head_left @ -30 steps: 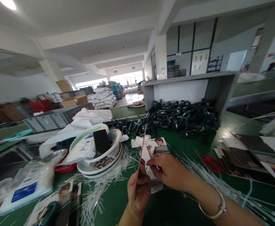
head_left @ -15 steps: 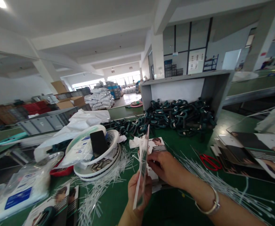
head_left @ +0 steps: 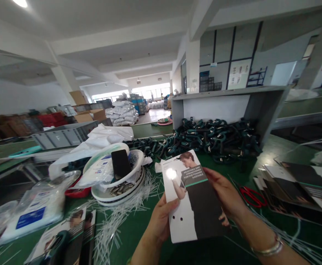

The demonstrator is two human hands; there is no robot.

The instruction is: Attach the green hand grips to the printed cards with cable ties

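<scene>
The printed card (head_left: 205, 209) is held tilted above the green table (head_left: 133, 239), its near left part pinched by the left hand (head_left: 159, 217), thumb on the front; the right hand (head_left: 228, 189) meets its right edge, though hidden fingers leave its grip uncertain. Uneven pressure from the two sides could bend the card, and a loosened left thumb could let it slip towards the loose white ties (head_left: 113, 221) or the red scissors (head_left: 251, 197).
</scene>
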